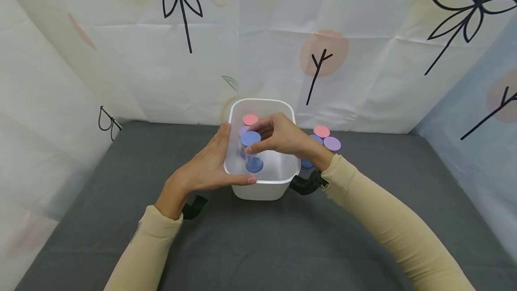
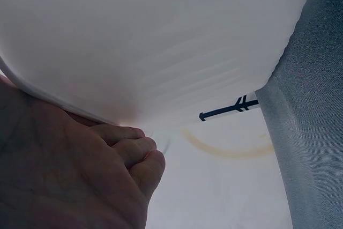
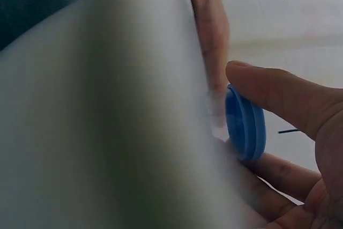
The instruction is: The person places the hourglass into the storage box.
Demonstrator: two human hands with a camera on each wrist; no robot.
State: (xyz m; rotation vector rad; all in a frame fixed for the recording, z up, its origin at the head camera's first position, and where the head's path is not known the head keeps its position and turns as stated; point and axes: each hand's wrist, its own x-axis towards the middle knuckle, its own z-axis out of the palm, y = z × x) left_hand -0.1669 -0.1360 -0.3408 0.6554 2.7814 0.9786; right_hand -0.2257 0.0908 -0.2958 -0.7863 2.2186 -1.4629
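My right hand [image 1: 284, 138] reaches into a white bin [image 1: 278, 167] and pinches a clear cylinder with blue ends [image 1: 254, 164] between thumb and fingers. One blue end [image 3: 247, 124] shows between them in the right wrist view. Close by, inside the bin, are a pink-topped cylinder [image 1: 250, 119] and a purple-topped one [image 1: 243, 130], partly hidden. My left hand [image 1: 208, 160] rests on the bin's near left corner, fingers along the left side and thumb laid straight by the front rim. The left wrist view shows its fingers [image 2: 134, 151] against the bin's outer wall.
Right of the bin, on the dark grey tabletop [image 1: 258, 246], stand several more cylinders, with pink [image 1: 321, 131], blue [image 1: 316, 139] and purple [image 1: 332, 143] tops. My right forearm partly covers them. A patterned white cloth [image 1: 266, 57] hangs behind.
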